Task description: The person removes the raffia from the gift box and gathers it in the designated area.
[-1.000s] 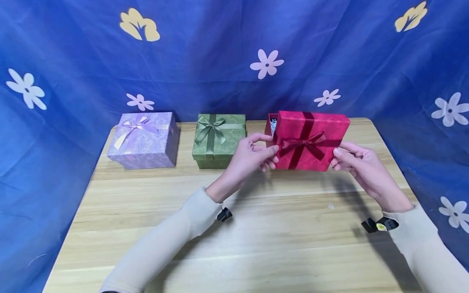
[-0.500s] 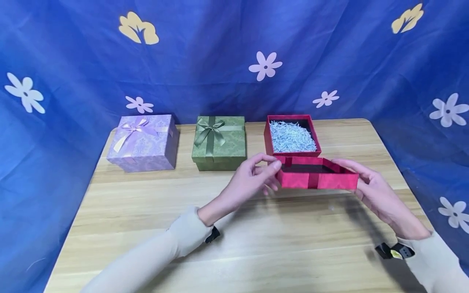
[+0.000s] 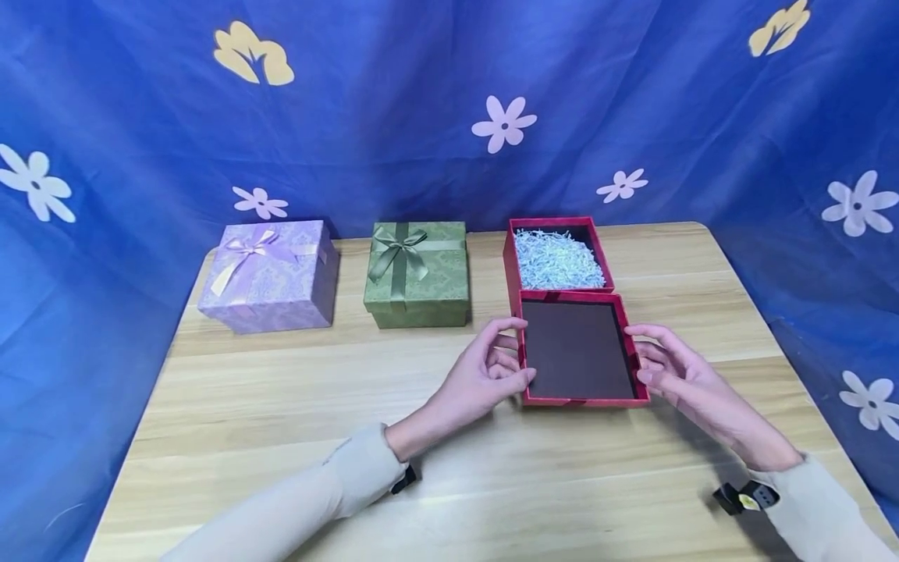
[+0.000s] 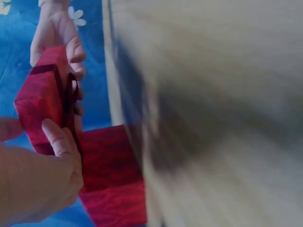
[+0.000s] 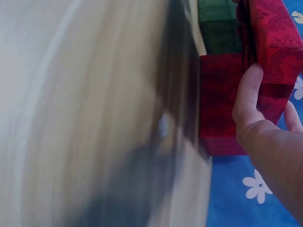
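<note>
A red box lid (image 3: 579,350) is held with its dark inside facing up, in front of the red box base (image 3: 513,269). My left hand (image 3: 485,371) grips the lid's left side, thumb and fingers on its rim. On the opposite side my right hand (image 3: 684,382) holds the lid's right edge. In the left wrist view the lid (image 4: 40,97) is above the table, its bow on the underside. The right wrist view shows my thumb against the lid (image 5: 279,56). Pale blue shredded paper (image 3: 558,259) fills much of the base.
A green gift box (image 3: 421,285) with a bow stands left of the red base. Farther left is a lilac gift box (image 3: 281,273), its lid on. Behind the wooden table (image 3: 295,406) hangs a blue flowered cloth (image 3: 393,117).
Both hands have brought the red lid down and toward me, away from the base. It has turned from showing its bow to showing its dark inside. The paper-filled base has come into view.
</note>
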Tool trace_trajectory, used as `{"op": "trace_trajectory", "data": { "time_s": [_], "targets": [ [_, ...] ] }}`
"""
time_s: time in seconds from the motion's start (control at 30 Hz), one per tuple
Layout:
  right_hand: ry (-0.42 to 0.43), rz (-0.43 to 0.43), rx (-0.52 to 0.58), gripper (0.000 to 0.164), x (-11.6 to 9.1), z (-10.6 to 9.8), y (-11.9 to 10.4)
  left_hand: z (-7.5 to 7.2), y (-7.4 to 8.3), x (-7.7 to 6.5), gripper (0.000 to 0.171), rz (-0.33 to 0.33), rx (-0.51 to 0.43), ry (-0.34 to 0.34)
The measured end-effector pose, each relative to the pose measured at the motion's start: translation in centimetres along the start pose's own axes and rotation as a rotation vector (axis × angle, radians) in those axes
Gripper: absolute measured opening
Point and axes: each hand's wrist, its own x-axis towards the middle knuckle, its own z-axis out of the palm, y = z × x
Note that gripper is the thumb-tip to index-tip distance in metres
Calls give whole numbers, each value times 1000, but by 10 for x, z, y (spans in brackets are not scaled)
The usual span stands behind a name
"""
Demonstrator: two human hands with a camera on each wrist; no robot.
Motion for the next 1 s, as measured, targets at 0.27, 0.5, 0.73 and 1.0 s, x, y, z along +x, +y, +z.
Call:
{"op": "trace_trajectory", "data": {
  "time_s": [0.27,0.5,0.73,1.0],
  "targets": [
    [27,74,-152,64,8,-8,22,2,-20,3,92,-92,72,-5],
    [35,87,-188,64,10,-6,34,5,-37,7,92,-112,145,-4],
    [58,103,-332,64,12,2,37,4,-43,5,91,-95,212,-16],
    [75,110,-448,58,12,3,27,5,-40,12,94,-81,215,17]
  ]
}}
